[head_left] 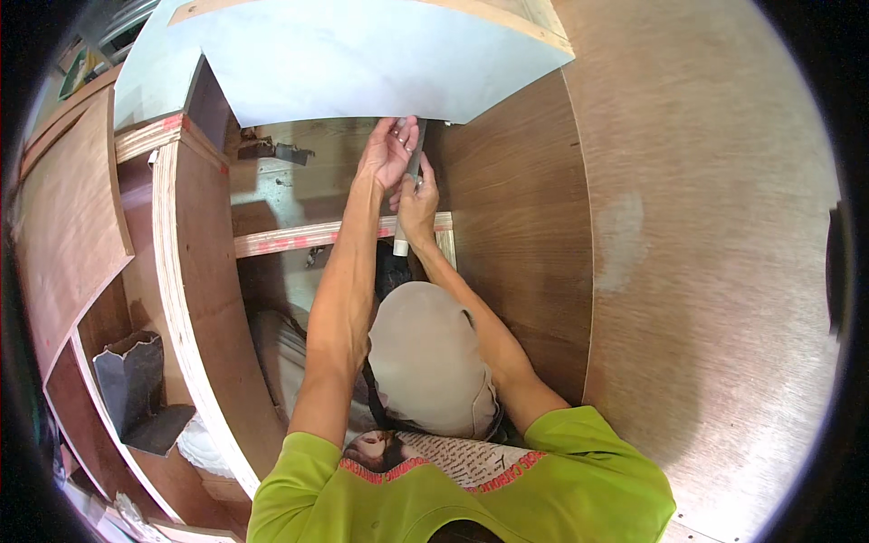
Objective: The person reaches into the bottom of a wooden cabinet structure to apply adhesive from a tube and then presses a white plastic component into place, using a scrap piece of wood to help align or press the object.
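A wooden cabinet interior is seen, closed in on the right by a large light-brown plywood panel (697, 226) and, beside it, by a dark wood-grain panel (516, 208). The far side is spanned by a pale blue panel (362, 63), in whose left part a pointed notch is seen. On the left, an upright divider (217, 281) is set in position, and a crosspiece (294, 239) is run from near it toward the dark panel.

A narrow grey bar (401, 232) with a whitish near end is held beneath the blue panel's lower edge, in front of the opening. It is clasped between the thumb and fingers of the right hand (418, 208). The left hand (389, 156) is placed just beyond, palm partly shown and fingers bent beside the bar's far part; whether the bar is gripped by it cannot be told.

As far as can be judged, the main framework is put together, while the work at the bar is unfinished, since both hands are engaged there. Layered edges are left bare on the divider and crosspiece, and ragged dark scraps (291, 154) are left in the opening. How much is left beneath the blue panel cannot be judged, the bar's far end being hidden.
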